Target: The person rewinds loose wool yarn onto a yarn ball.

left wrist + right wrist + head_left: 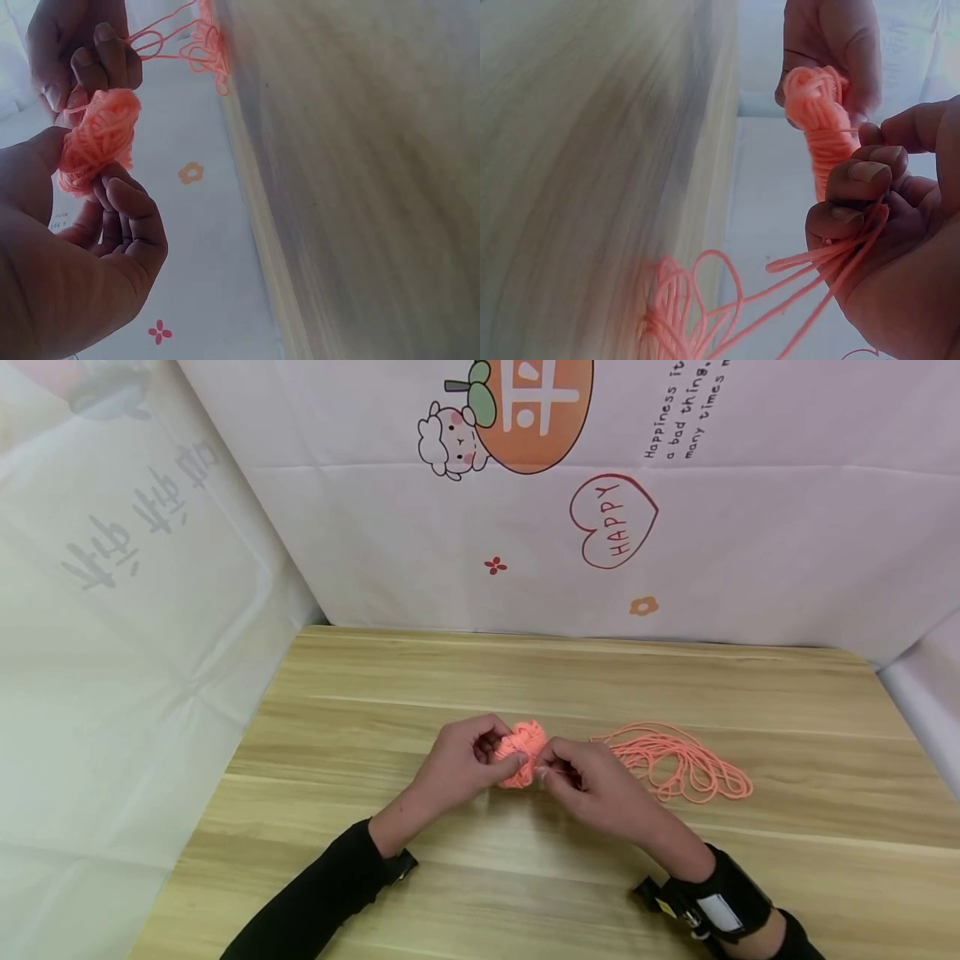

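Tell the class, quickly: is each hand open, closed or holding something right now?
Left hand: closed, holding the coral yarn ball.
Right hand: closed, pinching a yarn strand, with slack strands in its curled fingers.

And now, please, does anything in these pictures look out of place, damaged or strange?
Nothing looks spilled or damaged. One oddity: on the white backdrop, the heart print reads HAPPY sideways, perhaps because the backdrop hangs turned. The loose yarn beside the right hand lies in overlapping loops, which seems ordinary.
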Demonstrator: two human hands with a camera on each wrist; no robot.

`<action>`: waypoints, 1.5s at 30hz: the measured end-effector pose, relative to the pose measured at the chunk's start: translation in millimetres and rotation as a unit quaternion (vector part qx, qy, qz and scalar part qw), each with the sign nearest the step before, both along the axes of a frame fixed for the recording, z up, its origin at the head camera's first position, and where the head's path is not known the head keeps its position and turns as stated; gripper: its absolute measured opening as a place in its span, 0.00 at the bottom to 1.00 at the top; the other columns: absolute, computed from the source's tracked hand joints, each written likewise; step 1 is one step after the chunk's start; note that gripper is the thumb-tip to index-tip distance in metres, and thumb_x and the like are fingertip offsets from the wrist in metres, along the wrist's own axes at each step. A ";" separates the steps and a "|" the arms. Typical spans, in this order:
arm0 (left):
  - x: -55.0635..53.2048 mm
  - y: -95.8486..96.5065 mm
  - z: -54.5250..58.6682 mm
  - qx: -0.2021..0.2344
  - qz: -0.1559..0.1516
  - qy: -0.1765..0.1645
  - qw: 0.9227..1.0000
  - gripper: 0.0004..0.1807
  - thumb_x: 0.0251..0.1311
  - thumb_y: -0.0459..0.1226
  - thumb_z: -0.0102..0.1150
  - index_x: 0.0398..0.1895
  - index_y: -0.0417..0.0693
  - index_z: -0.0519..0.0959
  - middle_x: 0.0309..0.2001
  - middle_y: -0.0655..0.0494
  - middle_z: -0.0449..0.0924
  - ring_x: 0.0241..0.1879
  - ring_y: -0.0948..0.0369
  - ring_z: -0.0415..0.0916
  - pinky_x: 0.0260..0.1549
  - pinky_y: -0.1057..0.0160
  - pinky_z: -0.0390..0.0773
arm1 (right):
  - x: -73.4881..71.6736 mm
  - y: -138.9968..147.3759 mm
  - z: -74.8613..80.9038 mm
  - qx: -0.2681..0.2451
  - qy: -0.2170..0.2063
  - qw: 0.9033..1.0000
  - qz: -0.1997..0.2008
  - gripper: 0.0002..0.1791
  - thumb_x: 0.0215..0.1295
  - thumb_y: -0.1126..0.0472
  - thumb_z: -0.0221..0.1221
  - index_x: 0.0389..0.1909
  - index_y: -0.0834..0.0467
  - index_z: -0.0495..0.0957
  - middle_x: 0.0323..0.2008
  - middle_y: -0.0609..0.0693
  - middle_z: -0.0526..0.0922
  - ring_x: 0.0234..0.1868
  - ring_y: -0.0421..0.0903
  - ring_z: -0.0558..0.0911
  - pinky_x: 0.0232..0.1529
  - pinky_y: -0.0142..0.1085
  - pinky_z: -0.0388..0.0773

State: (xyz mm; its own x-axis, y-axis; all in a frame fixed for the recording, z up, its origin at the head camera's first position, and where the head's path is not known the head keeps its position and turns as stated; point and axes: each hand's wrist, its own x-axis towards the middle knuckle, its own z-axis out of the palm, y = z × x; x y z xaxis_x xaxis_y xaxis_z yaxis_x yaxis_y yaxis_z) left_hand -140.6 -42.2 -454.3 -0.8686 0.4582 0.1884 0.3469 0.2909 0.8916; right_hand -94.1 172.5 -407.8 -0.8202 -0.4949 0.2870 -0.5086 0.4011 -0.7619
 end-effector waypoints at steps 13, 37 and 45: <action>3.1 3.3 -3.6 -0.052 -0.111 0.036 0.992 0.05 0.56 0.41 0.67 0.34 0.57 0.80 0.28 0.65 0.76 0.26 0.67 0.71 0.22 0.71 0.74 | -10.9 13.4 -30.4 0.011 0.000 1.000 0.000 0.07 0.72 0.60 0.54 0.33 0.47 0.76 0.16 0.38 0.66 0.15 0.34 0.61 0.17 0.27 0.60; 14.3 1.6 37.6 0.012 -0.229 0.012 0.973 0.07 0.58 0.34 0.67 0.39 0.47 0.81 0.31 0.58 0.77 0.25 0.53 0.67 0.24 0.62 0.68 | -19.4 23.7 -31.8 -0.022 -0.070 0.997 -0.002 0.07 0.75 0.57 0.52 0.35 0.48 0.75 0.18 0.44 0.69 0.15 0.39 0.63 0.16 0.30 0.63; 10.1 1.5 30.5 0.080 -0.217 -0.036 0.972 0.09 0.58 0.29 0.65 0.41 0.41 0.80 0.37 0.56 0.80 0.34 0.60 0.74 0.32 0.63 0.78 | -17.0 21.7 -20.1 -0.062 -0.099 0.993 0.004 0.07 0.74 0.66 0.50 0.36 0.55 0.75 0.23 0.49 0.71 0.19 0.41 0.65 0.18 0.31 0.65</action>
